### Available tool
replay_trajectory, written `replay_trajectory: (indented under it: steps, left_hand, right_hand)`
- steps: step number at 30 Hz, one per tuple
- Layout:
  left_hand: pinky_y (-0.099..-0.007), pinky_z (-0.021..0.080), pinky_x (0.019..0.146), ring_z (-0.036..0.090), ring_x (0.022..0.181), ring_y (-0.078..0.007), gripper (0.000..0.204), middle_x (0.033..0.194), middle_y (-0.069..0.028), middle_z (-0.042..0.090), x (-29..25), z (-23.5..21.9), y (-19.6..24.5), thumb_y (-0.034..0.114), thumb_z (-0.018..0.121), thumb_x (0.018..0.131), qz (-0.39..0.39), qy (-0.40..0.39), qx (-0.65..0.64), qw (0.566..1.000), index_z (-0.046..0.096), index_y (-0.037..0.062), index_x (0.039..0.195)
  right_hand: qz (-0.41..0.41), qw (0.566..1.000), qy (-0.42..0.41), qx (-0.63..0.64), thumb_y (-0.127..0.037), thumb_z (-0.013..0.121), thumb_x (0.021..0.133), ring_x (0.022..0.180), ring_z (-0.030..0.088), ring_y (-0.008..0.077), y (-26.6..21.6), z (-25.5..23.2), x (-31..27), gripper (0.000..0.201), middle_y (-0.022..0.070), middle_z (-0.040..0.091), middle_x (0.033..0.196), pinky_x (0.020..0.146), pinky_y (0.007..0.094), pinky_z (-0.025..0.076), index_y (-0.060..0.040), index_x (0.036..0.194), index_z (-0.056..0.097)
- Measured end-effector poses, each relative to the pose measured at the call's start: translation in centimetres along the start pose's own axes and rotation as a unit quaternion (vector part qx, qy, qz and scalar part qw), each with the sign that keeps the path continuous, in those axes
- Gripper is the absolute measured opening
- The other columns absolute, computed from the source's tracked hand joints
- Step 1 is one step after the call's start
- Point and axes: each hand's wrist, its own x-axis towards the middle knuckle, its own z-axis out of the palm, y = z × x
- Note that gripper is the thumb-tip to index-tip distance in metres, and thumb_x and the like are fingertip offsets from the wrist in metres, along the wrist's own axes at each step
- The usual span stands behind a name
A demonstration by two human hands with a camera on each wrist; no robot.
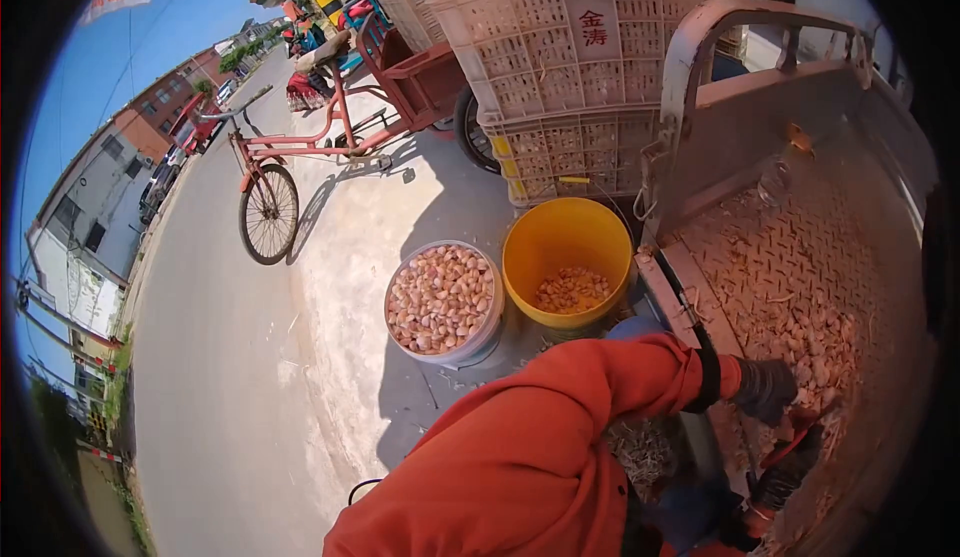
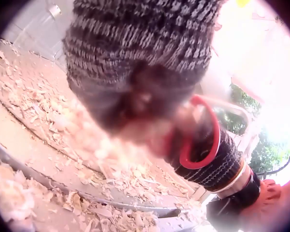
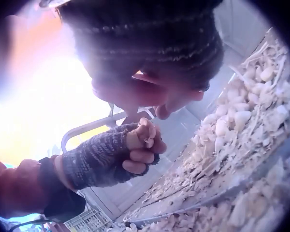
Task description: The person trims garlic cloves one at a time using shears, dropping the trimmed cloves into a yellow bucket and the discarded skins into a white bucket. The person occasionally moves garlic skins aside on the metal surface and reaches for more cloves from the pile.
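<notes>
My left hand (image 1: 768,389), in a grey knitted fingerless glove, is bent over the truck bed. In the right wrist view its thumb and fingers pinch a small pale piece of garlic (image 3: 146,129). Close below it in the head view is my right hand (image 1: 785,479), also gloved and partly in shadow. It grips scissors with a red loop handle (image 2: 214,140); the blades are mostly hidden. Both hands are close together over a heap of garlic skins (image 1: 815,347). Pale garlic cloves (image 3: 241,117) lie among the peelings.
A white bucket (image 1: 470,359) full of cloves stands beside a yellow bucket (image 1: 530,232) holding fewer. Stacked plastic crates (image 1: 560,57) rise behind them. The truck's metal rail (image 1: 685,67) curves up nearby. A red cargo tricycle (image 1: 330,137) is parked at the roadside.
</notes>
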Motion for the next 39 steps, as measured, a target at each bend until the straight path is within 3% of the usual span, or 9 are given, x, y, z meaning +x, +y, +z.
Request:
replay_trajectory:
  steps: [11, 12, 13, 15, 25, 27, 28, 30, 39]
  left_hand:
    - [-0.0349, 0.051, 0.065, 0.065, 0.074, -0.0227, 0.031, 0.078, -0.0123, 0.066, -12.3, -0.7, 4.8, 0.024, 0.068, 0.073, -0.069, 0.006, -0.298, 0.952, 0.066, 0.0, 0.093]
    - [-0.0348, 0.051, 0.065, 0.065, 0.075, -0.0207, 0.032, 0.079, -0.0118, 0.066, -12.5, 0.0, 5.0, 0.023, 0.069, 0.073, -0.074, 0.008, -0.315, 0.946, 0.065, -0.0011, 0.094]
    - [-0.0316, 0.051, 0.063, 0.063, 0.074, -0.0155, 0.028, 0.081, -0.0103, 0.065, -13.3, 0.0, 5.5, 0.021, 0.067, 0.078, -0.074, 0.033, -0.388, 0.918, 0.064, -0.0027, 0.094]
    - [-0.0234, 0.051, 0.06, 0.059, 0.068, -0.0095, 0.021, 0.078, -0.0052, 0.063, -15.1, -0.6, 6.7, 0.018, 0.063, 0.086, -0.092, -0.014, -0.653, 0.751, 0.063, -0.0021, 0.093]
    - [-0.0225, 0.048, 0.059, 0.054, 0.063, -0.008, 0.016, 0.076, -0.0002, 0.056, -13.7, 3.1, 6.1, 0.02, 0.059, 0.087, -0.156, -0.027, -0.731, 0.664, 0.06, 0.0044, 0.089]
    - [-0.0205, 0.043, 0.054, 0.05, 0.06, -0.0058, 0.015, 0.072, 0.0017, 0.055, -12.6, 3.8, 5.6, 0.02, 0.058, 0.088, -0.085, 0.009, -0.82, 0.566, 0.06, 0.0051, 0.088]
    - [-0.0205, 0.043, 0.054, 0.05, 0.06, -0.0058, 0.015, 0.072, 0.0017, 0.055, -12.6, 4.2, 5.1, 0.02, 0.058, 0.088, -0.085, 0.006, -0.82, 0.566, 0.06, 0.0051, 0.088]
    - [-0.019, 0.039, 0.051, 0.045, 0.057, -0.0044, 0.015, 0.07, 0.0026, 0.053, -13.0, 2.6, 5.4, 0.019, 0.056, 0.09, -0.14, 0.053, -0.67, 0.727, 0.059, 0.005, 0.086]
    - [-0.0166, 0.041, 0.055, 0.059, 0.068, -0.0052, 0.019, 0.083, -0.0025, 0.064, -13.6, 0.0, 4.4, 0.018, 0.057, 0.09, -0.196, -0.049, -0.637, 0.744, 0.061, 0.0018, 0.099]
  right_hand:
    - [-0.012, 0.989, -0.093, -0.11, -0.014, 0.064, 0.082, 0.068, 0.056, 0.0167, -7.1, 4.8, -8.6, 0.021, 0.01, 0.058, 0.083, 0.057, 0.0318, 0.048, 0.0007, 0.094, 0.054]
    - [0.1, 0.982, -0.113, 0.112, -0.014, 0.064, 0.083, 0.07, 0.056, 0.0171, -5.5, 4.0, -7.9, 0.023, 0.0102, 0.057, 0.086, 0.059, 0.032, 0.049, 0.0003, 0.097, 0.053]
    - [0.205, 0.917, -0.108, 0.326, -0.014, 0.064, 0.083, 0.071, 0.057, 0.0175, -3.4, 2.6, -8.3, 0.025, 0.0103, 0.057, 0.09, 0.061, 0.0322, 0.05, 0.0, 0.101, 0.052]
    - [0.031, 0.998, -0.043, 0.018, -0.005, 0.065, 0.081, 0.074, 0.057, 0.0141, -7.0, 5.0, -10.9, 0.029, 0.0062, 0.057, 0.09, 0.062, 0.0267, 0.048, -0.0001, 0.106, 0.052]
    - [0.049, 0.988, 0.034, 0.141, -0.01, 0.071, 0.078, 0.077, 0.057, 0.0107, -6.5, 6.3, -11.7, 0.023, 0.0035, 0.062, 0.085, 0.071, 0.0273, 0.048, -0.0009, 0.096, 0.059]
    - [0.006, 0.991, 0.045, 0.123, -0.01, 0.072, 0.078, 0.077, 0.058, 0.0115, -7.3, 6.9, -11.7, 0.025, 0.0048, 0.062, 0.085, 0.069, 0.0271, 0.049, -0.0002, 0.096, 0.059]
    - [-0.073, 0.991, 0.061, -0.09, -0.008, 0.072, 0.075, 0.077, 0.061, 0.0155, -5.4, 7.0, -11.4, 0.028, 0.0081, 0.063, 0.085, 0.066, 0.0291, 0.05, 0.001, 0.097, 0.058]
    - [-0.189, 0.927, 0.101, -0.308, -0.007, 0.072, 0.072, 0.073, 0.063, 0.0225, -6.1, 7.5, -11.3, 0.028, 0.0122, 0.062, 0.082, 0.063, 0.0316, 0.05, 0.0017, 0.094, 0.058]
    - [-0.137, 0.961, -0.022, -0.237, -0.008, 0.069, 0.073, 0.074, 0.063, 0.0312, -3.9, 5.5, -9.3, 0.024, 0.0177, 0.061, 0.08, 0.065, 0.0342, 0.05, 0.0023, 0.092, 0.061]
